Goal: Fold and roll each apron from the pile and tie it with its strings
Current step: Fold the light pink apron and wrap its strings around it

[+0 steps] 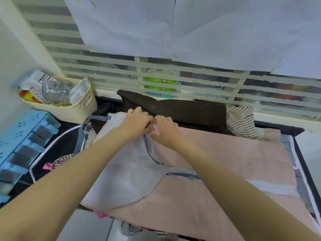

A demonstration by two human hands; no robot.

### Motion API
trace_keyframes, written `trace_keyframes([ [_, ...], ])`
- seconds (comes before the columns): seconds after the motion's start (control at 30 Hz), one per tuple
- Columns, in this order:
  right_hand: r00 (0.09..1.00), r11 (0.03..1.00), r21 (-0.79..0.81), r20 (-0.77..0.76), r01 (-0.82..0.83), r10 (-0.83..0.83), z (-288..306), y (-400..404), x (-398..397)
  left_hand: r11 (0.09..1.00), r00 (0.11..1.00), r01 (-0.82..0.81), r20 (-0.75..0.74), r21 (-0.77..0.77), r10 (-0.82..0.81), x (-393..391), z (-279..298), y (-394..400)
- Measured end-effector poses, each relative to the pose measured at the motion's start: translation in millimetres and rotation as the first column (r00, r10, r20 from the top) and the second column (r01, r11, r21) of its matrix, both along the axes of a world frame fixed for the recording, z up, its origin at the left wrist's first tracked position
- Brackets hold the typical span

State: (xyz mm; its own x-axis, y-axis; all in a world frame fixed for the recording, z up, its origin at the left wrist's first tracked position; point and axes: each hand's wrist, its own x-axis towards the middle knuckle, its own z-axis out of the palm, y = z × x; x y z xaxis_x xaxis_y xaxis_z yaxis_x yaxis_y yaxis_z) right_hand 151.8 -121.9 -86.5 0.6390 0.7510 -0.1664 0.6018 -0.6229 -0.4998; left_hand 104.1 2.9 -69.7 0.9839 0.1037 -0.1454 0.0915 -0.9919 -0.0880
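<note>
Pink cloth of the apron (225, 157) spreads flat across the pile nearest the person, its pale grey-edged bib part folded over on the left side. At its far edge both hands meet — the left hand (137, 122) curls its fingers over the fabric, and the right hand (165, 127) pinches a small fold just beside it. Beyond them lies a dark brown cloth (182, 110), with a cream basket (78, 103) far left.

Head view, downward, close over worktop
</note>
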Motion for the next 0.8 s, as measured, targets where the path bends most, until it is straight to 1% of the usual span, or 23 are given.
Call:
trace_keyframes([
  [0.07,0.985,0.994,0.000,-0.132,0.109,-0.109,-4,5,8,0.998,0.999,0.027,-0.017,-0.064,-0.029,-11,2,7],
  [0.1,0.978,0.991,0.011,-0.168,0.131,-0.127,-5,6,12,0.997,0.998,0.038,-0.043,-0.061,-0.041,-17,4,14],
  [0.13,0.978,0.991,0.013,-0.162,0.133,-0.130,-5,2,16,0.998,0.997,0.053,-0.058,-0.043,-0.055,-21,4,19],
  [0.17,0.981,0.991,0.018,-0.146,0.131,-0.127,-5,1,17,0.999,0.998,0.047,-0.051,-0.010,-0.047,-27,4,25],
  [0.2,0.981,0.989,0.025,-0.131,0.144,-0.140,-3,-1,18,0.997,0.998,0.050,-0.027,0.056,-0.049,-31,3,29],
  [0.23,0.980,0.985,0.043,-0.120,0.168,-0.162,-2,-2,19,0.996,1.000,0.015,0.025,0.086,-0.017,-34,2,32],
  [0.27,0.977,0.978,0.072,-0.101,0.197,-0.190,1,-1,19,0.996,0.995,-0.060,0.082,0.072,0.054,-35,5,32],
  [0.3,0.974,0.970,0.097,-0.061,0.222,-0.216,3,1,19,0.989,0.983,-0.144,0.118,0.023,0.141,-34,7,31],
  [0.33,0.972,0.967,0.109,0.012,0.231,-0.234,6,4,19,0.977,0.966,-0.211,0.146,-0.036,0.214,-33,8,29],
  [0.4,0.952,0.960,0.150,0.159,0.238,-0.261,5,8,16,0.965,0.947,-0.255,0.184,-0.065,0.263,-31,8,24],
  [0.43,0.939,0.944,0.210,0.180,0.254,-0.292,5,8,13,0.972,0.943,-0.232,0.239,-0.026,0.231,-30,6,23],
  [0.47,0.937,0.928,0.264,0.159,0.262,-0.310,5,6,9,0.981,0.936,-0.192,0.304,0.016,0.178,-31,2,24],
  [0.5,0.946,0.923,0.294,0.135,0.247,-0.296,4,2,3,0.988,0.919,-0.152,0.371,0.023,0.133,-31,-3,24],
  [0.53,0.963,0.941,0.268,0.116,0.207,-0.244,2,-1,-2,0.993,0.905,-0.106,0.417,0.044,0.079,-32,-9,24],
  [0.57,0.980,0.977,0.161,0.117,0.139,-0.159,-1,-4,-9,0.996,0.897,-0.067,0.441,0.056,0.036,-33,-13,22],
  [0.6,0.994,0.997,0.026,0.069,0.078,-0.079,-6,-7,-17,0.999,0.905,-0.010,0.425,0.045,-0.010,-37,-18,18],
  [0.63,0.997,0.997,-0.065,-0.056,0.049,-0.053,-12,-8,-25,0.999,0.918,0.053,0.393,0.013,-0.054,-39,-21,12],
  [0.67,0.974,0.993,-0.105,-0.214,0.054,-0.076,-20,-6,-33,0.996,0.942,0.088,0.328,-0.031,-0.073,-41,-22,6],
  [0.7,0.933,0.990,-0.111,-0.341,0.086,-0.119,-28,-4,-39,0.994,0.972,0.099,0.221,-0.053,-0.086,-43,-26,2],
  [0.73,0.903,0.987,-0.114,-0.403,0.114,-0.151,-36,0,-43,0.993,0.991,0.100,0.093,-0.057,-0.095,-45,-31,1],
  [0.77,0.901,0.986,-0.115,-0.404,0.122,-0.159,-43,3,-45,0.995,0.996,0.088,-0.021,-0.054,-0.089,-47,-33,-1],
  [0.8,0.899,0.985,-0.124,-0.408,0.118,-0.159,-47,6,-45,0.994,0.992,0.091,-0.087,-0.055,-0.095,-50,-35,-4],
])
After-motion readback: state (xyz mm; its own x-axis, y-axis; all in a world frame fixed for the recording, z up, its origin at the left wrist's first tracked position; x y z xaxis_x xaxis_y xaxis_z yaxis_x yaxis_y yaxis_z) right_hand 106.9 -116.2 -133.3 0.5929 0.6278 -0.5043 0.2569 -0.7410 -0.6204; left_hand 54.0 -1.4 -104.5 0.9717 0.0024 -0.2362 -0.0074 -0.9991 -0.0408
